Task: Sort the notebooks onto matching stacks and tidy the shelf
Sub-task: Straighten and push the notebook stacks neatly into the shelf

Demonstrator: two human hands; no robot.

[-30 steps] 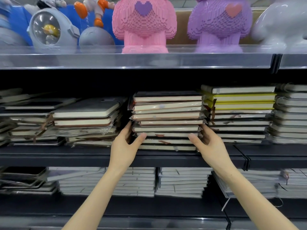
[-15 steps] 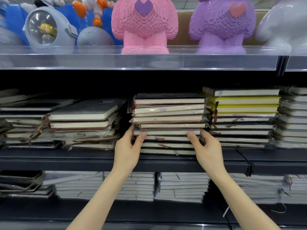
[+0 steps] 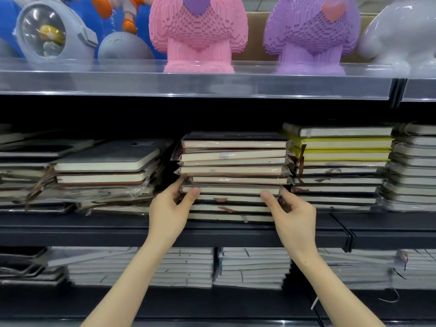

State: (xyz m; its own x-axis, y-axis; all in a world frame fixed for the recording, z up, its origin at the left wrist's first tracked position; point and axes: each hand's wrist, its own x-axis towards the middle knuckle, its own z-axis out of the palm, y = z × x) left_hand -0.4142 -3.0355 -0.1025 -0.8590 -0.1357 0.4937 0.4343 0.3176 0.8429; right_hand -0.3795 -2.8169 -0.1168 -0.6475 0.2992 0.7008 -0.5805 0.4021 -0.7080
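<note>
The middle shelf (image 3: 94,228) carries stacks packed side by side. The centre stack (image 3: 233,161) stands between a slumped wrapped pile (image 3: 103,171) and a yellow-banded stack (image 3: 339,147) just beside its right (hardly any gap there), so the open room is probably forward, over the front edge; both hands pinch one dark notebook (image 3: 231,190) midway down, left hand (image 3: 168,211) and right hand (image 3: 292,215) at its corners, thumbs on the page edge, likely to split the stack there.

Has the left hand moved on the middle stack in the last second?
Yes. The left hand has crept slightly up the stack; its thumb is now about one notebook higher.
</note>
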